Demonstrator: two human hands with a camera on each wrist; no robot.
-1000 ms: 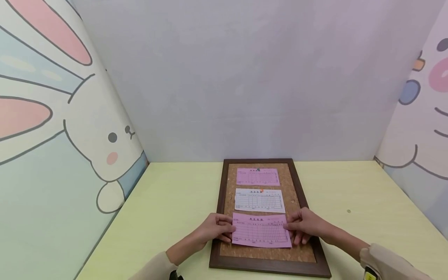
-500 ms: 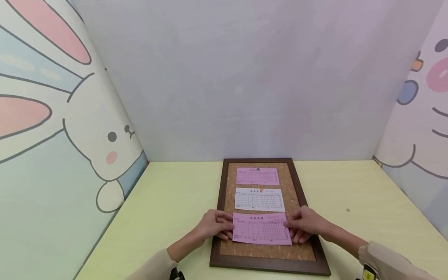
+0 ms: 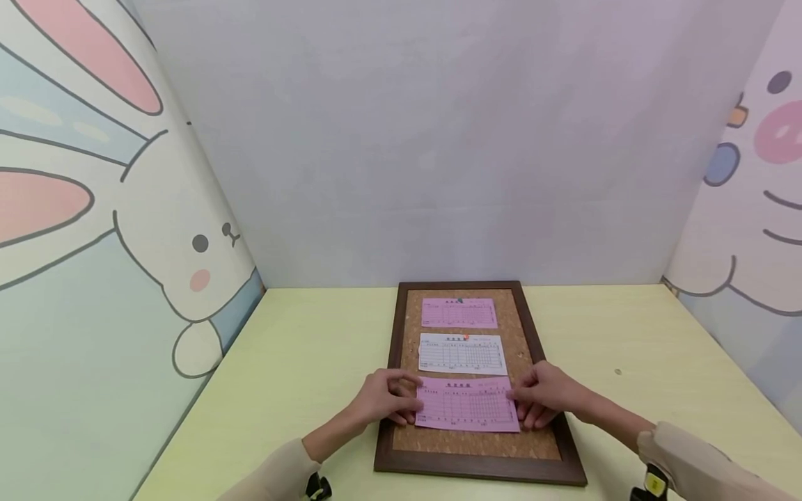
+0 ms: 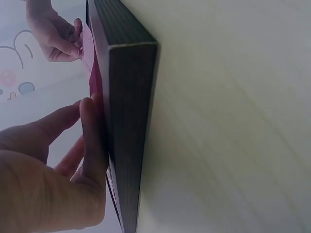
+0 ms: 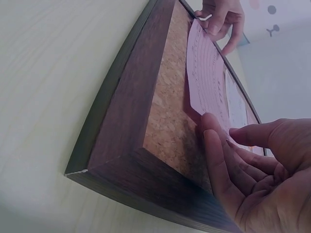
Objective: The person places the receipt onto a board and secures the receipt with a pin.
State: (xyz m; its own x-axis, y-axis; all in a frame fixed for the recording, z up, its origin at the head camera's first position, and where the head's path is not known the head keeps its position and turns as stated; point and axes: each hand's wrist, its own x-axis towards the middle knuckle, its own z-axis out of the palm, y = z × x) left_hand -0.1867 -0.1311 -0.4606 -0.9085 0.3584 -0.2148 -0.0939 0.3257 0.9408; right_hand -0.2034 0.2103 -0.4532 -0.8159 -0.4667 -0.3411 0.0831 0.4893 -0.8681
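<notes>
A pink printed form (image 3: 466, 405) lies low over the cork board (image 3: 476, 447), below the other two forms. My left hand (image 3: 387, 398) is at its left edge, thumb and fingers on the paper. At the right edge my right hand (image 3: 544, 394) pinches the form between thumb and fingers. The right wrist view shows the form (image 5: 206, 68) bowed a little, its near edge raised off the cork. Above it on the board are a white form (image 3: 461, 355) under an orange pushpin (image 3: 466, 337) and another pink form (image 3: 459, 314) under a green pushpin (image 3: 460, 300).
The board's dark wooden frame (image 3: 479, 467) rests on a pale wood-grain table (image 3: 313, 348). A small round mark or disc (image 3: 617, 371) is on the table to the right. A grey wall (image 3: 426, 153) stands behind, with cartoon-printed panels on both sides.
The lower pink form, held by both hands, has shifted slightly up the board and lies flatter and straighter. The head view has also shifted slightly.
</notes>
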